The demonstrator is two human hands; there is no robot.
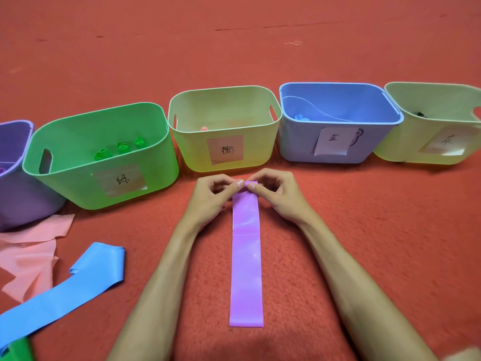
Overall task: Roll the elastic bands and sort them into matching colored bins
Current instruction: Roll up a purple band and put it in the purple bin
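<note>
A purple elastic band [246, 261] lies flat on the red carpet, stretching away from me. Its far end is curled into a small roll, pinched between my left hand [214, 196] and my right hand [276, 194]. Behind the hands stands a row of bins: a purple bin [15, 175] at far left, a green bin [78, 178] holding three green rolls [122, 148], a yellow bin [197, 152] with a pink roll [204, 128], a blue bin [299, 142] with a blue roll [299, 117], and a second yellow bin [406, 147] at far right.
Loose bands lie at the left on the carpet: a pink band [31, 254], a long blue band [67, 290] and a green band [18, 350] at the bottom corner. Each bin has a paper label on its front.
</note>
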